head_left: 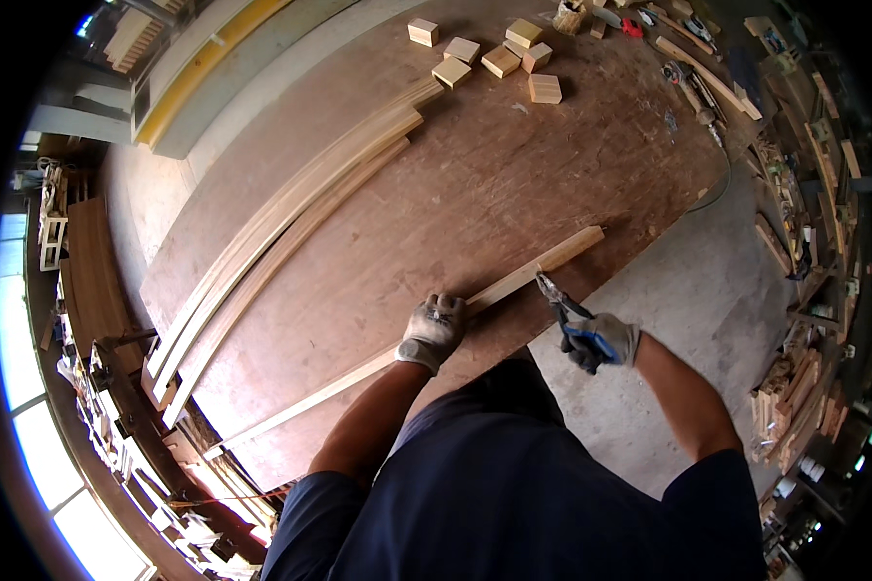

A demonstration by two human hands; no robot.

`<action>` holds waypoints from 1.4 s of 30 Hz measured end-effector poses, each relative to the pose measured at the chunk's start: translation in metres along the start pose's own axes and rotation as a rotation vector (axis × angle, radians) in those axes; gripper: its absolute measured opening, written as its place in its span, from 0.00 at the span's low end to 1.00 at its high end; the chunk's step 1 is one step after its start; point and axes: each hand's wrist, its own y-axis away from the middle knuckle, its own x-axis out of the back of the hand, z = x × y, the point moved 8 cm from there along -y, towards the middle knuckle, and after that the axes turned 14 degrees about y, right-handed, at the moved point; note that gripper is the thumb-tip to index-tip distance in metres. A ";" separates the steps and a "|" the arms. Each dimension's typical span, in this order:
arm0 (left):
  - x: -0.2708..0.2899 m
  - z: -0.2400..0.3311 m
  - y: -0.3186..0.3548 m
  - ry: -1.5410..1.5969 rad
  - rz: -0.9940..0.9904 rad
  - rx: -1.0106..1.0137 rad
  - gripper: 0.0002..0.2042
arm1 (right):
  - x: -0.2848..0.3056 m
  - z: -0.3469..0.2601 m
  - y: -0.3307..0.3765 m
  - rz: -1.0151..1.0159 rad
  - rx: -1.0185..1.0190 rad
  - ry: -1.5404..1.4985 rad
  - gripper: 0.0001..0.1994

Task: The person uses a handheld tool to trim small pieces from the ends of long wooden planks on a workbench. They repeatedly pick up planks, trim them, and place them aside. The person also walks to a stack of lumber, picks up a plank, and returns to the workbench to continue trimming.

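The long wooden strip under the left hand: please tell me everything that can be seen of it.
The long, thin wooden strip looks pale, with a browner stretch at its far right end. It lies slantwise on the brown tabletop, near the edge. The gloved left hand grips it; the pliers are close beside it, contact unclear.

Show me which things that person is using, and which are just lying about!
In use:
- long wooden strip, under the gloved left hand
- pliers, in the gloved right hand

Lying about, it seems:
- small wooden blocks, toward the top of the picture
- other long strips, untouched, on the person's left
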 end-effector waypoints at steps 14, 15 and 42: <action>0.010 0.004 0.000 0.008 -0.008 0.019 0.13 | 0.045 -0.005 0.053 0.312 -0.237 0.708 0.13; 0.009 0.003 0.000 0.000 -0.008 0.015 0.14 | 0.051 0.000 0.051 0.361 -0.191 0.666 0.14; 0.032 -0.006 0.041 0.081 0.044 0.117 0.22 | -0.011 -0.027 0.011 0.929 0.106 0.944 0.16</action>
